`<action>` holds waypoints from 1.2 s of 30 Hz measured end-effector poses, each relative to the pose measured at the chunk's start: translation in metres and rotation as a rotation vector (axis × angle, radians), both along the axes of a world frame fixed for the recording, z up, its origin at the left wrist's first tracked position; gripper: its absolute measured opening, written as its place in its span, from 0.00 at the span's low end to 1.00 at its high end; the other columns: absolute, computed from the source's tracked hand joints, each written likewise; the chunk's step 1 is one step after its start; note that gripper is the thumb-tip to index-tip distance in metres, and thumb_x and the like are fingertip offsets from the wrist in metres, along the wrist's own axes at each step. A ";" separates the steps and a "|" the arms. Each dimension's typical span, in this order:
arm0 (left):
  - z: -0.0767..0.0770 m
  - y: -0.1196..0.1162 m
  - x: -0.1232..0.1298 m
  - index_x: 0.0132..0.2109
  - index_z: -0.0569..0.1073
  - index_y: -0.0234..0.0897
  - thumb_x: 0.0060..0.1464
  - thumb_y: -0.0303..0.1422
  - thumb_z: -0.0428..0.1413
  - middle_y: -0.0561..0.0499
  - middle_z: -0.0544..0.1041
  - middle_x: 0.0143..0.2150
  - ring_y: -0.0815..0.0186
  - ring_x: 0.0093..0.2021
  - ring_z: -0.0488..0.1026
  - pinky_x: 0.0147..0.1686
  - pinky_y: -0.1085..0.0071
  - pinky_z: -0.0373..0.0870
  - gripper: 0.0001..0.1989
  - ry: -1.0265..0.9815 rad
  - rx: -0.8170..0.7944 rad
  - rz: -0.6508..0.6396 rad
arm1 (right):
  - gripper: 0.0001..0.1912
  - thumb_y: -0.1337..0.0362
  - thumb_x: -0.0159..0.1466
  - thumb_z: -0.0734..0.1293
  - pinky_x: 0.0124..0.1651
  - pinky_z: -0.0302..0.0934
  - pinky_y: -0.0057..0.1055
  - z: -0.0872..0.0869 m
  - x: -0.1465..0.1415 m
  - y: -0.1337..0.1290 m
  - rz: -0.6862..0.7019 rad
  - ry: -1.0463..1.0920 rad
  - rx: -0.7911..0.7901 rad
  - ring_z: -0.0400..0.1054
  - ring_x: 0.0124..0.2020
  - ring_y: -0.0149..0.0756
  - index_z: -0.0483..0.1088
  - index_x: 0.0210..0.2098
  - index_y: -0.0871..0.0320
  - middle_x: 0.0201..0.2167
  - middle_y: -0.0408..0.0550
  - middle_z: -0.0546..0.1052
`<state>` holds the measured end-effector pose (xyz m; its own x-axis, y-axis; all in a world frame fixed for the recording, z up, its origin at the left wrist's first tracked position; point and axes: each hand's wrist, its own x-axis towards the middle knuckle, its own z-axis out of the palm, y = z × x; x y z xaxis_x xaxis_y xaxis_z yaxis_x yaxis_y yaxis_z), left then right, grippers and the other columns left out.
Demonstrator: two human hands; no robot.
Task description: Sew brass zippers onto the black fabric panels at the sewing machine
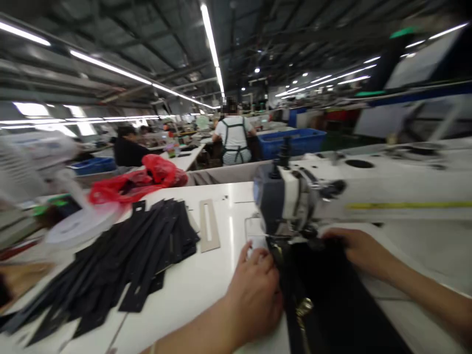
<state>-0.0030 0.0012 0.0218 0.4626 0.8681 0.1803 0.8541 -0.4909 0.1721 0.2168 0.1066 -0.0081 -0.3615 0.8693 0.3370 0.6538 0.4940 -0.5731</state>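
Observation:
A black fabric piece (332,295) lies under the head of a sewing machine (283,201) and hangs toward me. Gold-coloured metal hardware (305,307) and a gold zipper-like line run along its left part. My left hand (254,290) is at the fabric's left edge, its fingers curled against it beside the needle area. On the far right edge, my right hand (356,248) holds the fabric with bent fingers, some of them hidden behind it. The needle and presser foot are too blurred to make out.
Many black strips (136,260) lie in a fanned pile at left. A beige slotted template (209,226) sits beside them. Behind are a red plastic bag (147,179) and a white fan (33,172). A blue bin (291,141) and a person in an apron (234,135) are farther off.

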 end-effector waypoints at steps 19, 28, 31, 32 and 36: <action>-0.036 0.017 -0.005 0.42 0.71 0.39 0.38 0.29 0.49 0.49 0.75 0.44 0.58 0.49 0.67 0.60 0.54 0.47 0.20 -0.110 0.280 -0.104 | 0.06 0.62 0.61 0.62 0.37 0.60 0.34 0.008 0.018 -0.008 -0.113 -0.321 -0.109 0.68 0.33 0.41 0.66 0.30 0.57 0.29 0.47 0.73; -0.030 0.015 -0.009 0.44 0.67 0.37 0.42 0.29 0.52 0.45 0.74 0.45 0.56 0.47 0.70 0.55 0.52 0.60 0.18 -0.095 0.243 -0.043 | 0.11 0.70 0.64 0.56 0.45 0.64 0.41 0.010 -0.020 -0.050 0.054 -0.322 0.460 0.67 0.40 0.43 0.70 0.38 0.60 0.37 0.53 0.74; -0.029 0.011 -0.010 0.54 0.59 0.29 0.42 0.25 0.50 0.37 0.69 0.53 0.53 0.56 0.63 0.54 0.53 0.63 0.28 -0.080 0.291 -0.011 | 0.17 0.71 0.62 0.57 0.53 0.62 0.38 0.002 -0.040 -0.064 0.183 -0.197 0.360 0.64 0.50 0.41 0.66 0.49 0.66 0.48 0.56 0.71; -0.030 0.010 -0.011 0.57 0.57 0.27 0.42 0.24 0.49 0.36 0.67 0.55 0.53 0.58 0.61 0.54 0.53 0.64 0.31 -0.067 0.310 -0.035 | 0.19 0.72 0.62 0.56 0.54 0.61 0.38 -0.001 -0.043 -0.066 0.201 -0.181 0.334 0.63 0.52 0.42 0.65 0.51 0.68 0.50 0.57 0.70; -0.038 0.015 -0.015 0.55 0.62 0.31 0.41 0.21 0.46 0.40 0.66 0.57 0.53 0.60 0.58 0.52 0.54 0.66 0.30 -0.045 0.297 -0.156 | 0.20 0.73 0.62 0.55 0.57 0.58 0.41 -0.007 -0.044 -0.064 0.210 -0.179 0.289 0.62 0.53 0.43 0.66 0.51 0.70 0.51 0.59 0.69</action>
